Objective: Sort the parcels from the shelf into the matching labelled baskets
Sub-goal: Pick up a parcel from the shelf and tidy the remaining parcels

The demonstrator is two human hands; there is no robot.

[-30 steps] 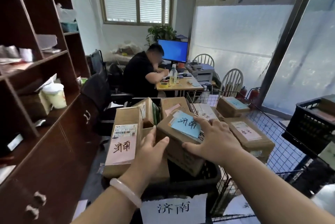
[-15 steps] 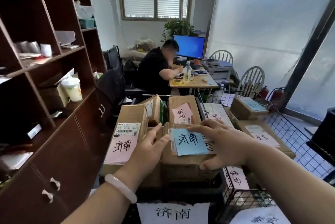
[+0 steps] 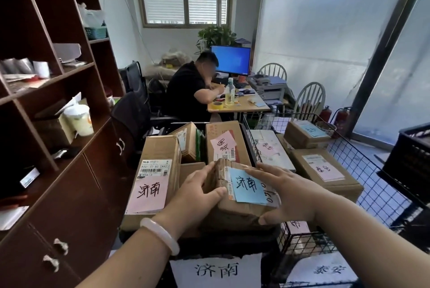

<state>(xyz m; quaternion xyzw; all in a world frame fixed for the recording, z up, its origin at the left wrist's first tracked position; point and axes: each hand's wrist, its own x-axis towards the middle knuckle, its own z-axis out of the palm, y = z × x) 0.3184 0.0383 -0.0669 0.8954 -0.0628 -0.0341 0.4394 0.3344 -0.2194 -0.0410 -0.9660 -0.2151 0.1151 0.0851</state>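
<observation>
The blue-labelled parcel [image 3: 235,206] sits between the two hands, on top of the other boxes in the black basket [image 3: 223,240]. The left hand [image 3: 197,193] grips its left end, thumb on the near top edge and fingers wrapped over the far corner. The right hand [image 3: 287,192] clamps the right end, with its fingers laid across the top just beside the blue label [image 3: 247,186] and its thumb pressed on the near face. This hand covers that end of the box. Whether the parcel's underside rests on the boxes beneath cannot be told.

Just left of the left hand stands a tall parcel [image 3: 160,148] with a pink label. Beyond the fingertips lies another pink-labelled box [image 3: 232,129]. Below the wrists hangs the basket's white paper sign [image 3: 218,269], reading 济南, its lower edge cut off by the frame. To the right of the right hand, a wire basket [image 3: 302,238] holds more parcels. Its own sign [image 3: 325,269] is too blurred to read.
</observation>
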